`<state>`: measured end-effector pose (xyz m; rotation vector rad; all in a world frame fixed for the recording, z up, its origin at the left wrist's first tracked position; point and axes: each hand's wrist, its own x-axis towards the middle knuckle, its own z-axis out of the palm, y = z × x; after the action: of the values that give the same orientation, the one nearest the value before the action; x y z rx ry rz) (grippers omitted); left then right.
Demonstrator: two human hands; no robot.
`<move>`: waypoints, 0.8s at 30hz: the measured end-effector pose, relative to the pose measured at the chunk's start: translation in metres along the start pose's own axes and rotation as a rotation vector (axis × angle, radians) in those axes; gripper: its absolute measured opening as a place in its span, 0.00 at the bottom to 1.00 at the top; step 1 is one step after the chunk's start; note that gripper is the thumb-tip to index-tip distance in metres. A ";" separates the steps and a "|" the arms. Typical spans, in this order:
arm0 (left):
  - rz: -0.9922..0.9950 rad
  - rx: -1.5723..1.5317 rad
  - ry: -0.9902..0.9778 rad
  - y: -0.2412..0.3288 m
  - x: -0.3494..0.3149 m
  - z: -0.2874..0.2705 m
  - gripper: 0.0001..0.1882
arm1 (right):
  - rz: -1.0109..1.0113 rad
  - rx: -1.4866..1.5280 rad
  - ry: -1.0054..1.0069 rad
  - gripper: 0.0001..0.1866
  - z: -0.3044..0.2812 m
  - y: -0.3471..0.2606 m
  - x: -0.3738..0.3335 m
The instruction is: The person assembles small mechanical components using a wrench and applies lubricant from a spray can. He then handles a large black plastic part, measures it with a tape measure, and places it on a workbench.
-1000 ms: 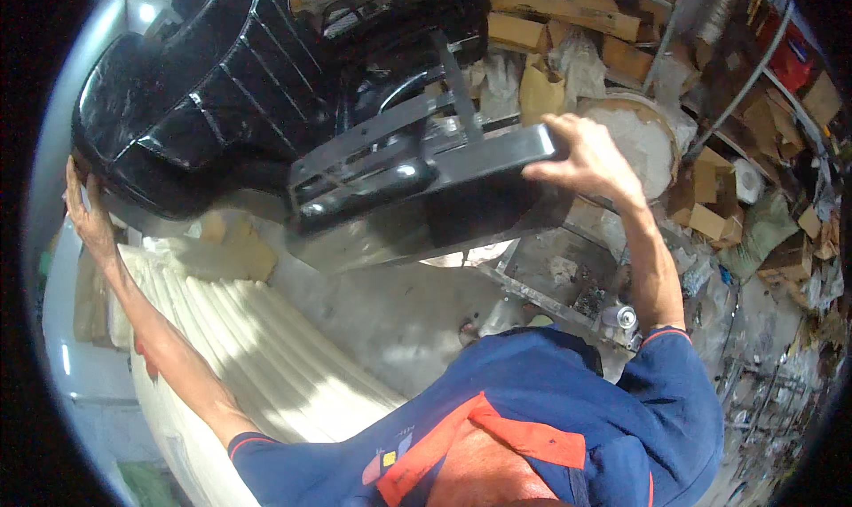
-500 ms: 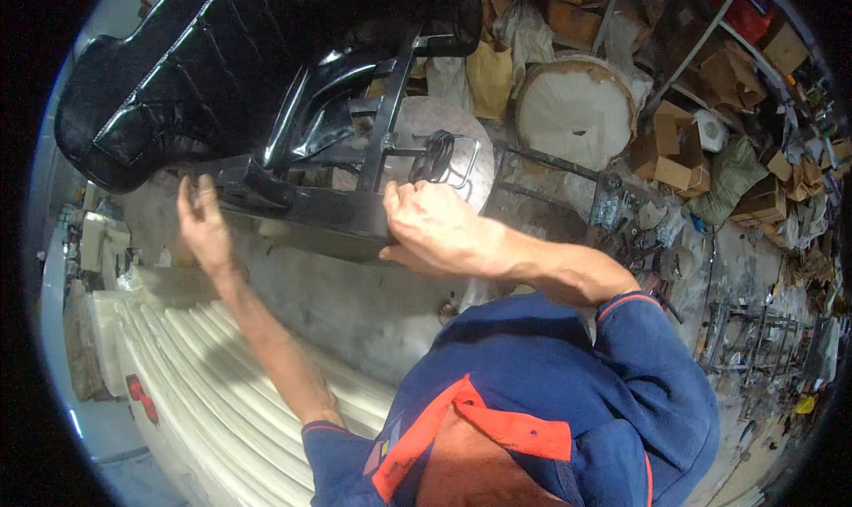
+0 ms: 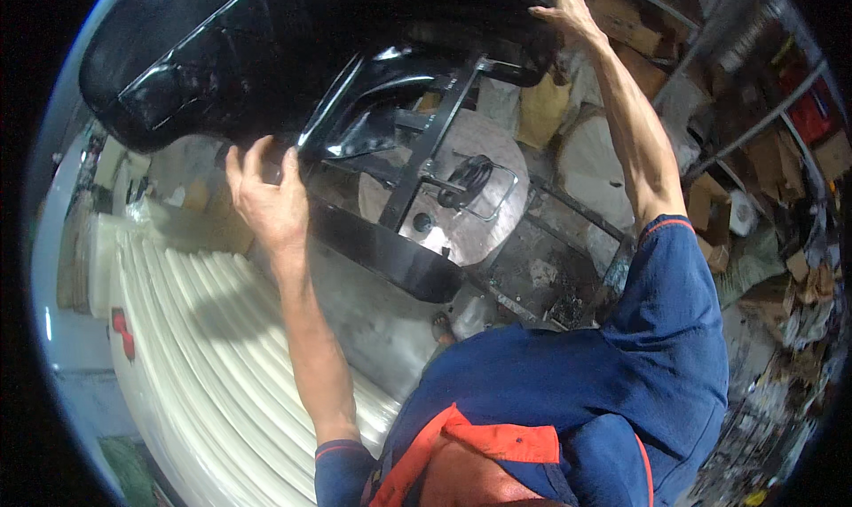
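A large glossy black padded seat (image 3: 222, 72) with stitched seams fills the far left and middle. Under its right part shows a dark metal frame (image 3: 432, 143) with a flat black bar (image 3: 390, 254) along the near side. My left hand (image 3: 271, 201) is open, fingers spread and tips at the near lower edge of the seat; whether they press on it I cannot tell. At the far right, my right hand (image 3: 572, 17) reaches to the end of the seat's black cushion, fingers stretched out by its rim. Neither hand is closed round anything.
A round pale disc (image 3: 497, 143) with a coiled black cord (image 3: 470, 174) lies below the frame. Cream ribbed, plastic-wrapped pieces (image 3: 204, 330) are stacked at the near left. Shelves with cardboard boxes (image 3: 710, 210) and a large round roll (image 3: 590, 165) stand to the right.
My right hand has left the black bar and moved up and right to the cushion's far end. My left hand has shifted right along the seat's near edge. My view has turned slightly.
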<state>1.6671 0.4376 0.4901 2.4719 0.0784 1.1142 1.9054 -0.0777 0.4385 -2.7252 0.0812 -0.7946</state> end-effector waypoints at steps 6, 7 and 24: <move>0.012 -0.057 -0.032 -0.005 -0.003 -0.001 0.15 | -0.086 -0.121 -0.160 0.50 0.069 0.005 0.064; 0.022 -0.060 -0.032 -0.005 -0.004 -0.002 0.15 | -0.076 -0.183 -0.178 0.42 0.075 0.004 0.071; 0.149 -0.185 -0.134 -0.096 0.055 0.014 0.19 | -0.138 -0.344 -0.060 0.20 0.013 0.023 -0.014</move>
<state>1.7255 0.5316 0.4820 2.4084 -0.2423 0.9629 1.9014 -0.0938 0.4139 -3.1059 0.0180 -0.7984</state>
